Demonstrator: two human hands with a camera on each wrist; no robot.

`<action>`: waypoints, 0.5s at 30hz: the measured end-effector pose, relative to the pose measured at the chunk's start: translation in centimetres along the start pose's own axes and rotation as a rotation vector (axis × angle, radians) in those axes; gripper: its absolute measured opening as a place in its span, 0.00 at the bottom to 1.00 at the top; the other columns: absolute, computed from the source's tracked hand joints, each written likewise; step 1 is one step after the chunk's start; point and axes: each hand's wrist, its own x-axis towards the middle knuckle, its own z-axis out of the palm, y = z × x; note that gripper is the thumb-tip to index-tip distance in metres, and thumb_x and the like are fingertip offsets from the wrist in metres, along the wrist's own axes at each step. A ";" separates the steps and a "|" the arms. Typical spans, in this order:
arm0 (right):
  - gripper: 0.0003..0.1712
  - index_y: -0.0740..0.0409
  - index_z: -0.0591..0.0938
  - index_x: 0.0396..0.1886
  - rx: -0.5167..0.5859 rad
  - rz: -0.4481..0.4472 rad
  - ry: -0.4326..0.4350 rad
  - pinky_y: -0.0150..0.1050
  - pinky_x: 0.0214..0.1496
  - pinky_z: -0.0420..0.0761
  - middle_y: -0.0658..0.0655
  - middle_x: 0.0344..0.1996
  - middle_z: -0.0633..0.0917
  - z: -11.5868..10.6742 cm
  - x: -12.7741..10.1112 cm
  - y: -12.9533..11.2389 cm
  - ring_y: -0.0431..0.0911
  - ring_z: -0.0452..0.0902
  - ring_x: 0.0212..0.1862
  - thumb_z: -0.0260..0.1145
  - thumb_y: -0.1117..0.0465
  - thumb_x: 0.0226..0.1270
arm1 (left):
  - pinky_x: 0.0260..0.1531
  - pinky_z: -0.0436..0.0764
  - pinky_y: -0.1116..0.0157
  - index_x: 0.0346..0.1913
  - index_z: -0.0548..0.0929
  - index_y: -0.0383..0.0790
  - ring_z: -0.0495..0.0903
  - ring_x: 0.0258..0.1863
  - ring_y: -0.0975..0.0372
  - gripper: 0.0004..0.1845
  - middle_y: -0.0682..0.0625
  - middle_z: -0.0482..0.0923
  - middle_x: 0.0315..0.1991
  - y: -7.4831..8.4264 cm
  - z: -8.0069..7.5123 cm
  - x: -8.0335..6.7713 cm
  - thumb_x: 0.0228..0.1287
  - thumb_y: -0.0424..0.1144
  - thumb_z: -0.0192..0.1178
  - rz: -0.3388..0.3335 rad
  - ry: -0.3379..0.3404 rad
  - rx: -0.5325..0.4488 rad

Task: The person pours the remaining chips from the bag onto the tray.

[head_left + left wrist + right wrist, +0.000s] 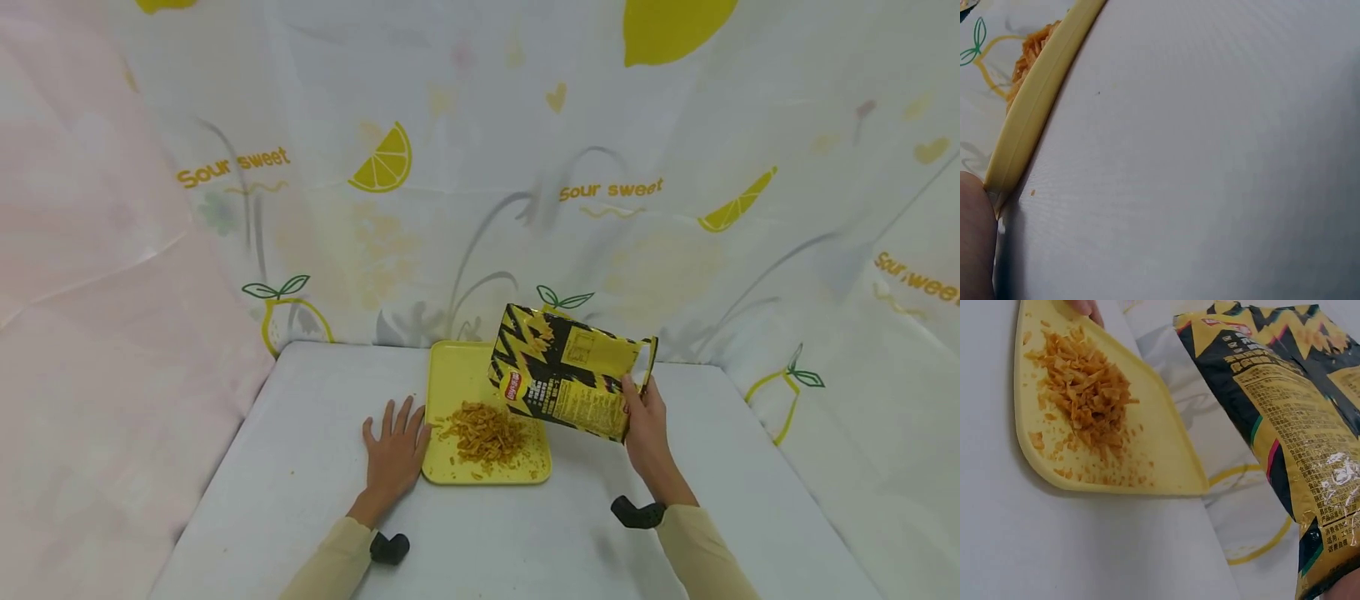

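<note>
My right hand grips a yellow and black snack bag by its right end, thumb on the printed face. The bag hangs over the right part of a yellow tray, tilted with its left end toward the tray. A heap of orange-brown chip sticks and crumbs lies on the tray's near half, also seen as a pile in the right wrist view. My left hand lies flat with fingers spread, its fingertips at the tray's left edge. In the left wrist view, part of that hand shows beside the tray's rim.
The tray stands on a white table. A few crumbs lie on the table left of the tray. Behind the table hangs a white sheet printed with lemons and lettering. Dark bands sit at both wrists.
</note>
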 end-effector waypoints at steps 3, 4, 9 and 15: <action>0.23 0.39 0.67 0.66 -0.044 -0.018 -0.012 0.29 0.39 0.80 0.37 0.37 0.80 0.3 0.0 -0.1 0.33 0.77 0.36 0.53 0.38 0.79 | 0.71 0.46 0.31 0.73 0.73 0.41 0.56 0.80 0.39 0.27 0.41 0.64 0.79 0.0 0.0 0.0 0.81 0.51 0.46 -0.008 -0.005 -0.001; 0.23 0.41 0.68 0.66 -0.058 -0.025 -0.012 0.29 0.39 0.79 0.38 0.37 0.80 0.4 0.0 -0.1 0.33 0.76 0.35 0.52 0.39 0.80 | 0.71 0.46 0.31 0.73 0.73 0.41 0.56 0.80 0.39 0.26 0.40 0.64 0.79 0.0 0.0 0.0 0.81 0.51 0.47 -0.009 -0.004 0.000; 0.25 0.37 0.66 0.69 0.011 -0.013 -0.004 0.31 0.41 0.84 0.39 0.43 0.83 0.4 0.0 0.0 0.33 0.82 0.39 0.52 0.37 0.79 | 0.72 0.44 0.31 0.73 0.72 0.41 0.55 0.81 0.39 0.27 0.41 0.63 0.79 -0.1 0.2 0.0 0.81 0.51 0.47 -0.012 -0.006 -0.007; 0.26 0.37 0.66 0.69 -0.028 -0.007 0.004 0.29 0.39 0.82 0.37 0.40 0.82 0.2 0.0 0.2 0.32 0.80 0.37 0.53 0.37 0.78 | 0.71 0.45 0.30 0.73 0.73 0.41 0.56 0.80 0.39 0.26 0.40 0.64 0.79 0.0 0.0 0.0 0.81 0.51 0.47 -0.005 0.000 -0.023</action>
